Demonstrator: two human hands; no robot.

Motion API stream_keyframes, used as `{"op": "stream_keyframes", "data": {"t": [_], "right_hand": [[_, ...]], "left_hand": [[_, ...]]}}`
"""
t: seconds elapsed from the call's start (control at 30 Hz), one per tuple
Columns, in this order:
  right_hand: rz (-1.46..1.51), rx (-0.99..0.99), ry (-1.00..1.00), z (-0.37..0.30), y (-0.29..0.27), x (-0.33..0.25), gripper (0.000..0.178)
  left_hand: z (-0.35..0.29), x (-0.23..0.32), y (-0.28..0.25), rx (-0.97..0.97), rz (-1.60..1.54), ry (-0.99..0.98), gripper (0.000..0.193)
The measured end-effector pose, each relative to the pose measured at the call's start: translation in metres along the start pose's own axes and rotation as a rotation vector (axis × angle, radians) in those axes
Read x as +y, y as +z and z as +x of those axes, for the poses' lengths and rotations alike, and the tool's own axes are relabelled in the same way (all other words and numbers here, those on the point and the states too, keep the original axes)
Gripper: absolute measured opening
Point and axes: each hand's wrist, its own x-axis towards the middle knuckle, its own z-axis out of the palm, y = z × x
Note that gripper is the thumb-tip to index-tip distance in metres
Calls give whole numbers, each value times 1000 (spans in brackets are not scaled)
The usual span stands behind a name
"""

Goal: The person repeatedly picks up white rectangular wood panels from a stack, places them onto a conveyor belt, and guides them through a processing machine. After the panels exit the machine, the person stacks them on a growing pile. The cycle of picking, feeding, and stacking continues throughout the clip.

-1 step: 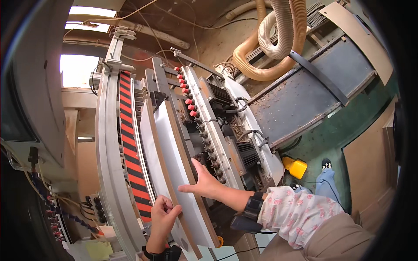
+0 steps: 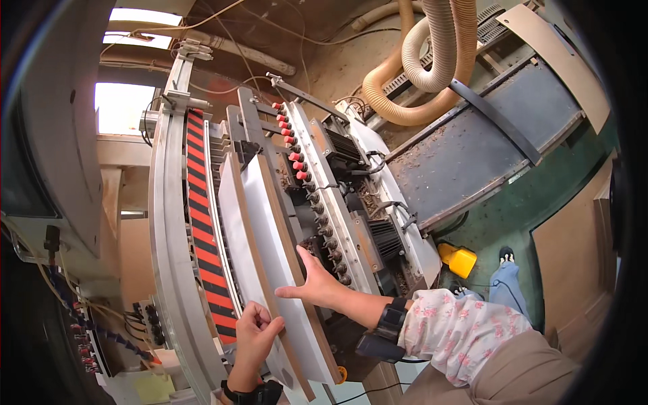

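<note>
Two long white-faced boards [image 2: 273, 209] with brown edges stand side by side, tilted, in a boring machine. The second white board [image 2: 236, 223] lies to the left, nearest the striped strip. My right hand [image 2: 317, 280] reaches over the right board with thumb and forefinger spread, the forefinger at its brown edge and the thumb over the white face. My left hand [image 2: 258, 334] is at the left board's near part, fingers curled and thumb beside the brown edge. Whether anything sits inside those curled fingers is hidden.
A red-and-black striped strip [image 2: 206, 229] runs along the machine's left beam. Red-capped knobs [image 2: 295, 156] line the rail to the right. Beyond are ribbed hoses [image 2: 388, 101] and a dark, dusty conveyor table [image 2: 486, 135]. A yellow foot pedal [image 2: 457, 260] sits on the green floor.
</note>
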Motion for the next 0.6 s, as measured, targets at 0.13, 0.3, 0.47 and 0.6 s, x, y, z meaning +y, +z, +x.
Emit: {"op": "stream_keyframes", "data": {"t": [0.13, 0.3, 0.47, 0.6], "right_hand": [[143, -66, -26, 6, 12, 9, 111], [120, -36, -13, 6, 12, 14, 105], [225, -155, 43, 1, -6, 12, 93], [395, -287, 24, 5, -15, 24, 88]], "left_hand": [[2, -5, 0, -32, 118, 24, 27], [2, -4, -3, -35, 77, 20, 28], [-6, 1, -31, 11, -128, 22, 28], [-13, 9, -48, 53, -201, 35, 26]]}}
